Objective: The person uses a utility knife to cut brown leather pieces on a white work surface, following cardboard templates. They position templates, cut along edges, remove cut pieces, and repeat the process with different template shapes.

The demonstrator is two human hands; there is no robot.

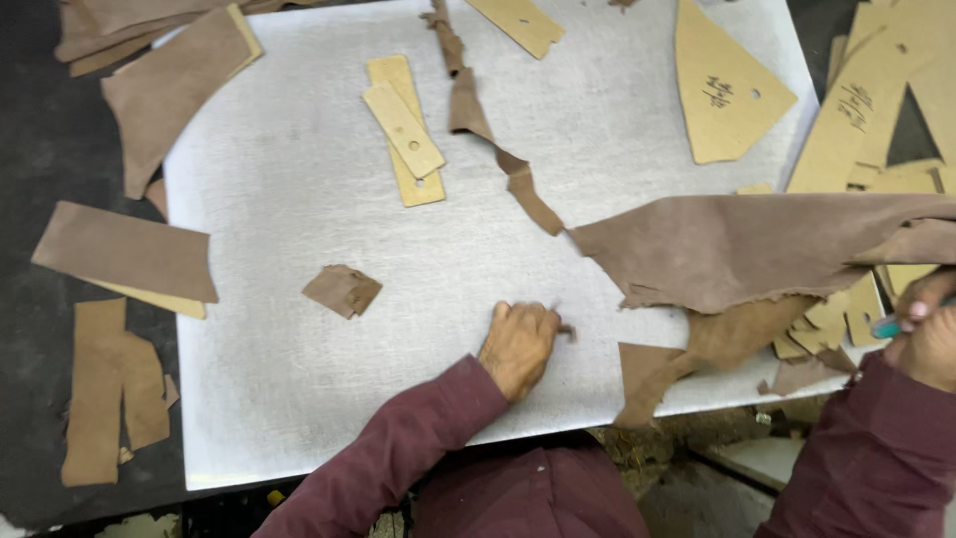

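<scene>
Two hands work on a grey, grainy cutting board (299, 299) on the bench: the left hand (518, 344), curled knuckles-up, pinches a tiny brown leather scrap (566, 331). Right hand (926, 334), fingers closed, grips a teal-handled tool (886, 326) beside a ragged suede hide (737, 249).

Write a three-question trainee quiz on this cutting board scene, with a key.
1. True or false: the left hand rests on the grey cutting board.
2. Which hand holds the green-handled tool? A) left B) right C) neither
3. What lies on the board left of the left hand?

Key:
1. True; its fingers pinch a tiny scrap.
2. B, the right hand, at the frame's right edge below the large brown leather piece.
3. A small folded brown leather piece.
</scene>
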